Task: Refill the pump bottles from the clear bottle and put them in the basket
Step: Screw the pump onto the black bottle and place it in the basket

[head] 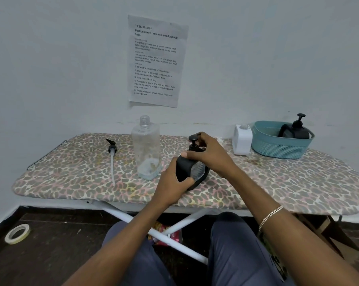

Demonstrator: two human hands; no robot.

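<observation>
On the ironing board, far left, a loose pump lies flat. Right of it stands the tall bottle, and just in front and to its right, the pump bottle. Further right, at the back, a small container sits beside the basket, with a second pump bottle inside it.

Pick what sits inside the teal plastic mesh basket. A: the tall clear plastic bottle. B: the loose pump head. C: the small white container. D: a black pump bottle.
D: a black pump bottle stands inside the teal plastic mesh basket, its top poking above the rim.
</observation>
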